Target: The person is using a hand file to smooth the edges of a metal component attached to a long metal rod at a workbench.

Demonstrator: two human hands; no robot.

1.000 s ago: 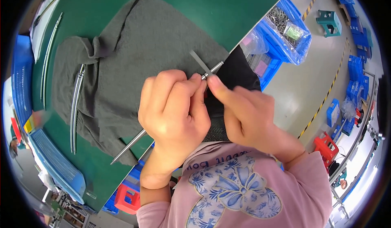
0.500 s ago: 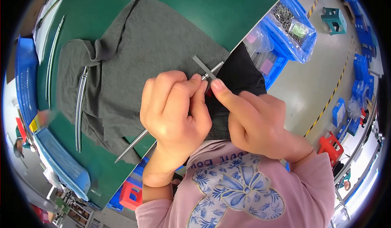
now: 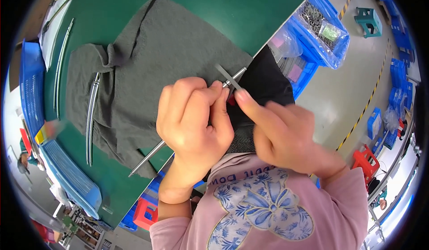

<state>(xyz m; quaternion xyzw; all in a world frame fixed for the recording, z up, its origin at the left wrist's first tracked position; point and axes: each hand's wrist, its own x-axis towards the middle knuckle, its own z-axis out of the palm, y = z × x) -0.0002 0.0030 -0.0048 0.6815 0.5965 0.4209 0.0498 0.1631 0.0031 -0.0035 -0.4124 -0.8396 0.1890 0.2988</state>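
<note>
My left hand (image 3: pixel 194 116) is closed round a slim, shiny metal rod (image 3: pixel 148 159), which runs slantwise through the fist. The rod's stepped tip sticks out beyond the thumb and fingertips. Across that tip lies a narrow flat grey strip (image 3: pixel 227 75), like a small file. My right hand (image 3: pixel 283 131) pinches the strip's near end, with the index finger stretched along it. Beneath the hands a dark grey cloth (image 3: pixel 170 49) is spread over the green table (image 3: pixel 214 0). Several similar rods (image 3: pixel 92 116) rest on the cloth's left part.
Farther left lie more thin rods (image 3: pixel 61 67) beside blue perforated trays (image 3: pixel 71 174). Off the table's right edge stand blue bins (image 3: pixel 337 55) with small metal parts and bagged rods. A red stool (image 3: pixel 145 213) is below the near edge; a green stool (image 3: pixel 369 22) stands on the floor.
The strip and my right hand have shifted slightly toward me and to the right across the rod's tip. My left hand keeps its grip. The whole view has moved a little.
</note>
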